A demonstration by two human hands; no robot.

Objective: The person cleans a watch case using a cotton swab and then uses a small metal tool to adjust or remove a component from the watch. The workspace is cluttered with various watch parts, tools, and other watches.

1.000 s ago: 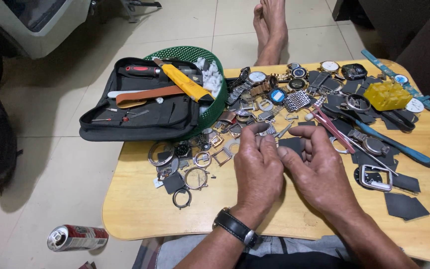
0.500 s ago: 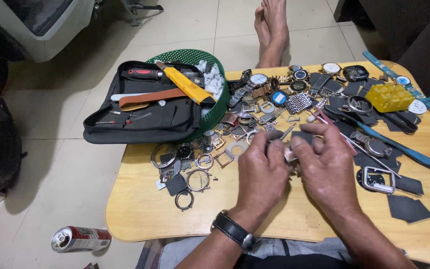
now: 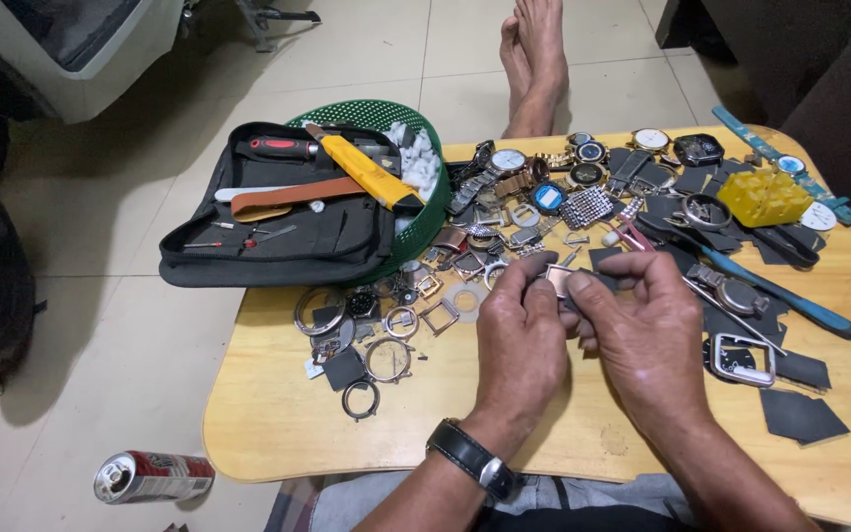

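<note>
hands meet above the worktop (image 3: 278,424): left hand (image 3: 522,340) and right hand (image 3: 642,325) both pinch a small watch case (image 3: 556,281) between their fingers, just beside the scattered bezels (image 3: 386,360) and watches (image 3: 583,177).

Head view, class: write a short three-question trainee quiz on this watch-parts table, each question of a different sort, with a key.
1. True or false: both hands pinch one small part between them.
2. Which wrist wears the black watch?
3. The yellow knife lies on: A) the black tool case and green basket, B) the floor, C) the yellow box.

Key: 1 true; 2 left; 3 A.
</note>
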